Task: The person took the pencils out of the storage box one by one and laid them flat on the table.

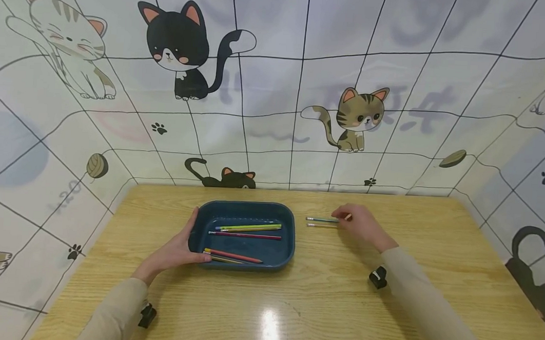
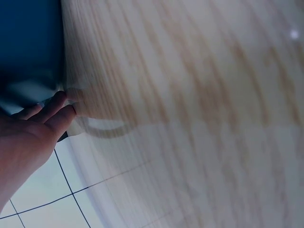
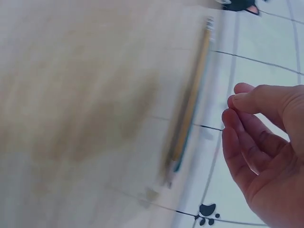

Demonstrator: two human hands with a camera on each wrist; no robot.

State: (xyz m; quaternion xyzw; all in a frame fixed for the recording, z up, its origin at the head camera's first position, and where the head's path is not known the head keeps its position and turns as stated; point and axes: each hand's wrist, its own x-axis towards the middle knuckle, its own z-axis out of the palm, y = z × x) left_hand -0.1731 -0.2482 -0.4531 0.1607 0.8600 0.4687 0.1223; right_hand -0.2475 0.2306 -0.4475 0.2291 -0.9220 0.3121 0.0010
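A dark blue plastic box (image 1: 252, 207) stands at the middle of the table's far half, with several pencils (image 1: 246, 235) lying in it. My left hand (image 1: 173, 252) holds its left end, the thumb at the front rim and the fingers along the outer wall. In the left wrist view, that hand's fingertips (image 2: 61, 97) are low against the box. To the right of the box, a tan pencil (image 3: 192, 95) and a blue-green pencil (image 1: 318, 219) lie side by side on the wood. My right hand (image 1: 359, 226) hovers at their right ends, fingers loosely bent, nothing between them.
The light wood table (image 1: 228, 306) carries everything. A white cloth with cat drawings (image 1: 276, 98) stands behind and along both sides. Black wrist straps (image 1: 378, 277) show under both sleeves.
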